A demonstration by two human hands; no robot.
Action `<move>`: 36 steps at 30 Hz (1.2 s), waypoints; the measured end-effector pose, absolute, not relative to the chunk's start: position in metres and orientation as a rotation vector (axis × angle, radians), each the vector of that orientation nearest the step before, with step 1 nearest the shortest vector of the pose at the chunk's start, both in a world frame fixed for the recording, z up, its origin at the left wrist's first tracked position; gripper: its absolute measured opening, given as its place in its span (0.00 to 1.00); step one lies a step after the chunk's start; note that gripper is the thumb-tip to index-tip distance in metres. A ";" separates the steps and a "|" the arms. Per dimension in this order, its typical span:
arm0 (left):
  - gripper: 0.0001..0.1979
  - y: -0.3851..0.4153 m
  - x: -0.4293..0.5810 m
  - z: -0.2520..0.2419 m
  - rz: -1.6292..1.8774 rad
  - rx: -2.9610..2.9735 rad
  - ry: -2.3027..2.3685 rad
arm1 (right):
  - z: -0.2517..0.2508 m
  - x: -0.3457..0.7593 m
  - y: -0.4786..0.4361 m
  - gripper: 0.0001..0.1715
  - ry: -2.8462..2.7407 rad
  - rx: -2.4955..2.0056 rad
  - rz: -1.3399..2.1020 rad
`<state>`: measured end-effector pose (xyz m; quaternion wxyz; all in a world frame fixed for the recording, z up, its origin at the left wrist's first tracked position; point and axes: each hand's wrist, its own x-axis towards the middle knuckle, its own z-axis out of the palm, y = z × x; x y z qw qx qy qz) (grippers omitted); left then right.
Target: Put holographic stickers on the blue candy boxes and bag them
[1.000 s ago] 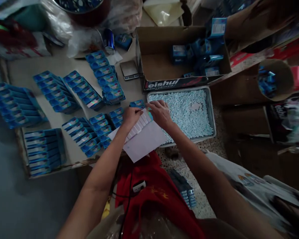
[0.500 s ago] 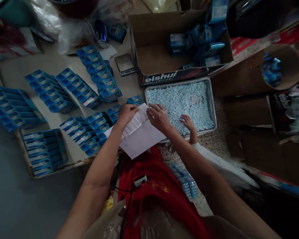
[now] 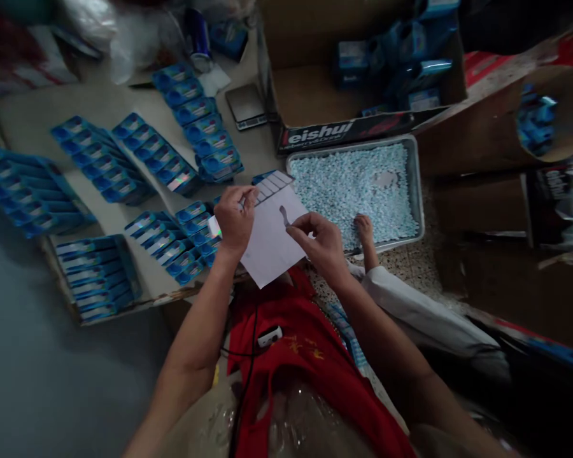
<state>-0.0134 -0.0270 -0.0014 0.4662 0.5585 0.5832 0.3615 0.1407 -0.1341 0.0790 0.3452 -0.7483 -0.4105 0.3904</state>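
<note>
A white sticker sheet [image 3: 274, 245] lies tilted in front of me, with a band of pale rectangular labels along its far edge. My left hand [image 3: 235, 216] is closed at the sheet's left side, fingertips by the label band. Between the thumb and forefinger of my right hand [image 3: 319, 240] is a small curled label strip [image 3: 284, 215], lifted off the sheet and dark against the white. Left of the sheet stand rows of small blue boxes [image 3: 195, 222], some with shiny labels on their ends.
A metal tray [image 3: 419, 191] of small pale-blue pieces lies to the right, where another person's hand [image 3: 363, 230] reaches in. Behind it stands a cardboard box [image 3: 310, 95] with blue packs. A small scale [image 3: 246, 105] and more blue box rows [image 3: 95, 159] rest on the table.
My right hand has drawn back from the label band toward me, with a label strip now peeled off in its fingers. The other person's hand has curled down into the pieces.
</note>
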 end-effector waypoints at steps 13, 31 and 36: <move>0.21 -0.105 -0.107 0.003 0.791 0.577 1.196 | 0.072 0.077 -0.142 0.17 -0.956 -1.761 1.529; 0.10 -0.181 -0.257 -0.066 1.002 0.420 1.830 | -0.046 -0.105 -0.125 0.14 -1.957 -2.086 1.114; 0.15 -0.184 -0.260 -0.079 1.023 0.343 1.771 | -0.048 -0.108 -0.121 0.15 -2.036 -2.139 1.116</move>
